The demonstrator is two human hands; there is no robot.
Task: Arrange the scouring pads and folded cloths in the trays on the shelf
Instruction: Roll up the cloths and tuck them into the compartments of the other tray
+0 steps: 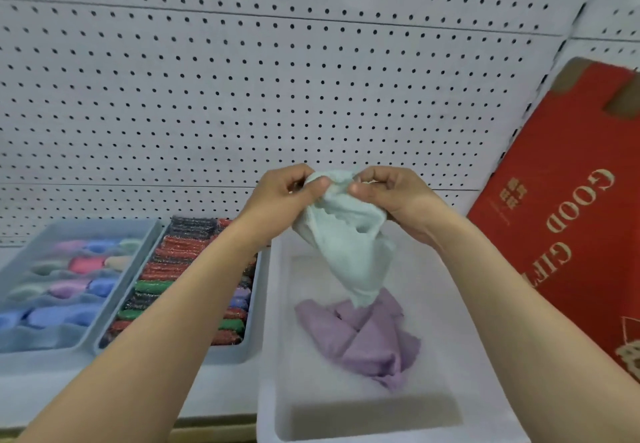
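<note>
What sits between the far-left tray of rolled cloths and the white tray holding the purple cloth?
A tray packed with rows of glittery scouring pads, seen in the head view.

A pale green cloth point(349, 234) hangs crumpled and unfolded, its top edge pinched by the left grip point(287, 193) and the right grip point(388, 193). Below them a purple cloth point(367, 338) lies loosely bunched in a white tray point(450, 356). Down-left of the left grip, glittery red, green and dark scouring pads point(166, 269) stand in rows in a grey-blue tray point(225, 352). Farther left, pastel folded cloths point(83, 264) fill the far-left tray point(104, 224).
</note>
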